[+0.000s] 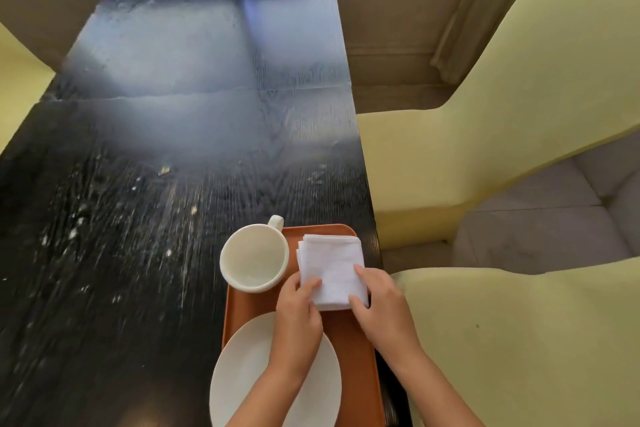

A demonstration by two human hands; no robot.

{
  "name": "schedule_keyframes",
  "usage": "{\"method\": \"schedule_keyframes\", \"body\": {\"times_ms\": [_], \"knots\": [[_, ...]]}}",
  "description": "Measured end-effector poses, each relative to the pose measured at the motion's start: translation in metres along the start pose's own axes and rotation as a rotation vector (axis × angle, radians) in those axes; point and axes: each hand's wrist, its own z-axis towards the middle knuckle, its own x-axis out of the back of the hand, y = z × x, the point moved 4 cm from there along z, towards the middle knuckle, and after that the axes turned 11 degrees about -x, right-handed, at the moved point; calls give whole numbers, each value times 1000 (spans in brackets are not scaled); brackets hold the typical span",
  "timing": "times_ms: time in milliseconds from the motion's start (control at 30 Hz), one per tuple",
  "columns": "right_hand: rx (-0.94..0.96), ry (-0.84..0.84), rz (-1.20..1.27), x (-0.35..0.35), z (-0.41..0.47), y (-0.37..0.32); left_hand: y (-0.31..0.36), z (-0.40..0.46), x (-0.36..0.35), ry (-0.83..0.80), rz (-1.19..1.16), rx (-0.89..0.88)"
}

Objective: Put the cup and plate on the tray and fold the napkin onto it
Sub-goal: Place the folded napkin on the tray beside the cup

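Now white folded napkin (pixel 330 267) lies on orange tray (pixel 349 340), beside empty mug (pixel 254 257); plate (pixel 249 374) set at near end. Near napkin edge pinched by left hand (pixel 299 315) and right hand (pixel 381 305). Corners best lined up, then pressed flat.

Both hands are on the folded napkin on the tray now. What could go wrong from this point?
1. The cup overhangs the left rim of the tray; a nudge from the left hand might tip it onto the table.
2. The plate also sticks out past that rim, under the left forearm, so it could get knocked.
3. The napkin may spring open once the right hand lets go.
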Motion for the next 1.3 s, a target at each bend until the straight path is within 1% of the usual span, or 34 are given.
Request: {"method": "schedule_keyframes", "body": {"times_ms": [67,167,300,400,500,600,667,733,767,833,867,900,933,967,1000,1033,1100,1133,1167,1200,1300], "knots": [[58,37,-58,-6,3,0,0,2,-6,-6,19,-2],[122,92,-131,-10,8,0,-1,0,-16,-56,92,-31],[179,150,-198,-11,10,-3,1,-16,-20,-113,346,-32],[236,204,-346,-12,12,-5,1,-24,-24,-236,514,-87],[347,187,-518,-20,12,-5,-6,-25,-23,-290,676,-137],[339,149,-580,-26,11,0,-7,-25,-20,-353,730,-101],[329,137,-569,-27,11,0,-8,-23,-19,-441,682,-43],[335,152,-544,-25,13,-4,-6,-23,-13,-441,604,-51],[342,159,-530,-25,15,-7,-1,-22,-4,-370,516,-103],[380,142,-498,-25,19,-16,14,-18,31,-74,243,-247],[412,112,-490,-28,21,-21,15,-15,53,99,149,-296],[444,74,-496,-32,24,-25,11,-10,74,242,101,-316],[471,31,-515,-36,28,-28,4,-3,93,337,86,-287],[491,-9,-546,-42,32,-30,-5,6,109,393,83,-217],[505,-40,-584,-47,35,-30,-17,17,119,399,81,-117],[511,-65,-622,-51,38,-29,-32,28,124,344,93,1],[505,-98,-660,-56,41,-25,-59,44,121,102,129,214],[500,-102,-667,-57,42,-24,-70,48,117,-10,97,277],[495,-102,-674,-57,43,-22,-77,50,113,-77,36,306],[493,-101,-680,-58,43,-22,-82,51,111,-97,-11,309],[486,-102,-689,-58,43,-23,-87,48,109,-74,-31,264]]}}
